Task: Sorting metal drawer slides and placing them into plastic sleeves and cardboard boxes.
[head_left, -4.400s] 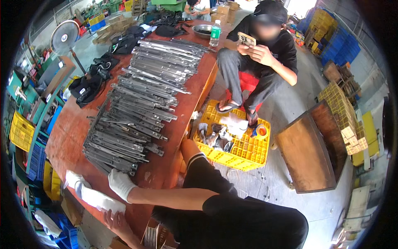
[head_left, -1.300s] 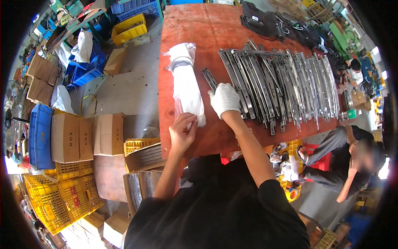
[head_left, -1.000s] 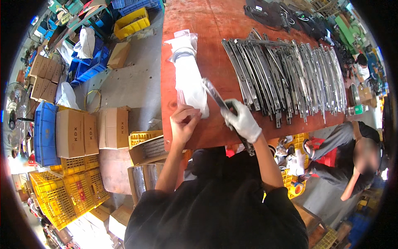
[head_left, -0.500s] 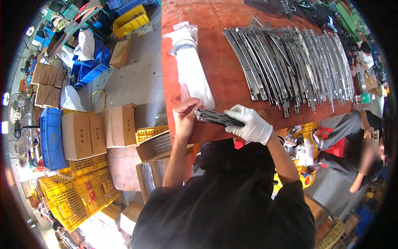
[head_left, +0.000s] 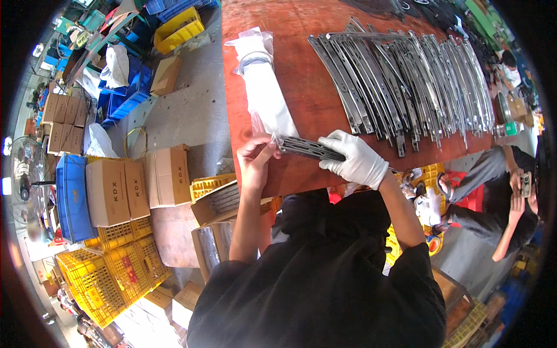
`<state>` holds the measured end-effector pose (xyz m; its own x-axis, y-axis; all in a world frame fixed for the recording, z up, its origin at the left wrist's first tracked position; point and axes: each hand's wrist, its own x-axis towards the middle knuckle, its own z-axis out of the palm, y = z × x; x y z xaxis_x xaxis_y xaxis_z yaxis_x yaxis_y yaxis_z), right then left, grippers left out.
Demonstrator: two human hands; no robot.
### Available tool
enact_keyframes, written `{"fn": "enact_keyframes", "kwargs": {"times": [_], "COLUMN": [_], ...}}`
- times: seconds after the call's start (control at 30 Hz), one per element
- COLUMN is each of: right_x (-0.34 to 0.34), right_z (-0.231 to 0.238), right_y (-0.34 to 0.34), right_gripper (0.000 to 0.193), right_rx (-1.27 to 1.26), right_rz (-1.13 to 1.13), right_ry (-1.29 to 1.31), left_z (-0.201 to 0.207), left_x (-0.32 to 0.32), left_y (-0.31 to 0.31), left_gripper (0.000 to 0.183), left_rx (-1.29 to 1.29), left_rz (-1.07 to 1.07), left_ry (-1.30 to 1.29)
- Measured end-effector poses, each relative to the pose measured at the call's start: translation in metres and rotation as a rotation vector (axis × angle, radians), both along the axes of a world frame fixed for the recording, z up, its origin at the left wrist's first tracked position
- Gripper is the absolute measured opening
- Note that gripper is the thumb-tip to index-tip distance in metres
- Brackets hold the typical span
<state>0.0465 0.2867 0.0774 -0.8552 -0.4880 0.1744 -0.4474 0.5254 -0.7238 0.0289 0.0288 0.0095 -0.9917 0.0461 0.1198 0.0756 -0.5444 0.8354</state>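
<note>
My right hand, in a white glove, is closed around a short bundle of dark metal slide rails. Bare, my left hand pinches the near edge of a clear plastic bag, its thumb and fingers beside the rails' left end. That end meets the bag's edge; how far inside it lies I cannot tell. The bag is on top of a stack of long white plastic sleeves on the red-brown table. A broad row of dark and shiny metal slide rails lies to the right.
Cardboard boxes, yellow crates and a blue crate are stacked at left. An open carton stands beside the table's near left corner. Another person sits at right, holding something small.
The rails and my right hand have moved slightly away from me, and the rails' left end now meets the bag's edge. My left hand has shifted slightly left.
</note>
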Motion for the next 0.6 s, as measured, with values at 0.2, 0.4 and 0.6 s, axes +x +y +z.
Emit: {"fn": "enact_keyframes", "kwargs": {"times": [0.2,0.4,0.6], "right_x": [0.019,0.053,0.052], "right_z": [-0.004,-0.009,0.007], "right_y": [-0.022,-0.058,-0.049], "right_gripper": [0.049,0.053,0.041], "right_rx": [-0.13,-0.343,-0.726], "right_rz": [-0.199,-0.234,-0.279], "right_ry": [-0.117,-0.22,-1.03], "left_z": [0.01,0.027,0.023], "left_x": [0.013,0.029,0.042], "left_y": [0.011,0.02,0.013], "left_gripper": [0.007,0.015,0.018], "left_rx": [-0.611,-0.869,-1.031], "left_rz": [0.309,0.573,0.524], "left_ry": [0.322,0.488,0.474]}}
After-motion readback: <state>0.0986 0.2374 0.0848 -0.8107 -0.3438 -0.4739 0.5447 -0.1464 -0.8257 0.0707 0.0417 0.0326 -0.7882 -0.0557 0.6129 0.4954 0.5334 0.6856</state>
